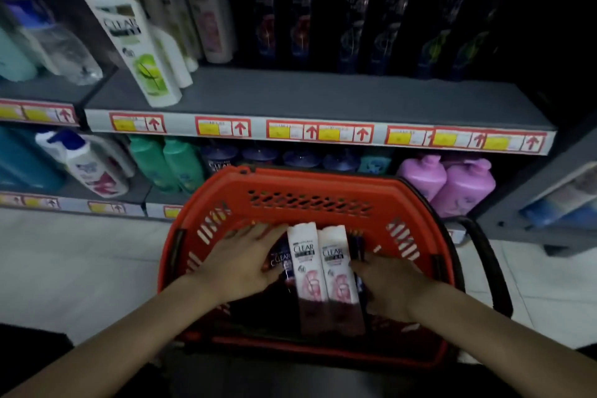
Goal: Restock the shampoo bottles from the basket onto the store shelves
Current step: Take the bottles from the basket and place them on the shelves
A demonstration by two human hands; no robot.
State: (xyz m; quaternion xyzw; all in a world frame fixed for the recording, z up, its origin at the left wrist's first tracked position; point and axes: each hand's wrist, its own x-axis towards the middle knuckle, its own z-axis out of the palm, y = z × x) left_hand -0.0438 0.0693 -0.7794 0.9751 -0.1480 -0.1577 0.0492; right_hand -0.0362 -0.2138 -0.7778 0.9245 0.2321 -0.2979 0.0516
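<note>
Shelving unit point(323, 97): fills the view from 9 through 12 to 3 o'clock, its grey middle board bare along the front.

Floor point(80, 268): pale tiles at 8 o'clock, below the lowest shelf.

Red basket point(310, 191): at 6 o'clock, set just before the lower shelf, far wall toward 12 o'clock.

Black bottles point(300, 19): a row standing upright at the back of the middle board, from 12 to 2 o'clock.

White bottle with a green label point(135, 42): at 10 o'clock on the middle board, tilted.

Pink bottles point(462, 184): lower shelf, at 2 o'clock from the basket.

Green bottles point(168, 161): lower shelf, at 10 o'clock from the basket.

Left grip point(239, 265): fingers straight and spread, resting flat on a dark bottle point(281, 263) inside the basket; it clasps nothing.

Right grip point(387, 281): against the 3 o'clock side of the shampoo bottles, over a second dark bottle point(358, 245); whether its fingers clasp anything cannot be told.

Shampoo bottles point(307, 268): two, white with pink labels, lying side by side and touching in the middle of the basket, between the two grips.

Price labels point(223, 128): red-bordered, with yellow panels and red arrows, along the shelf edges.
</note>
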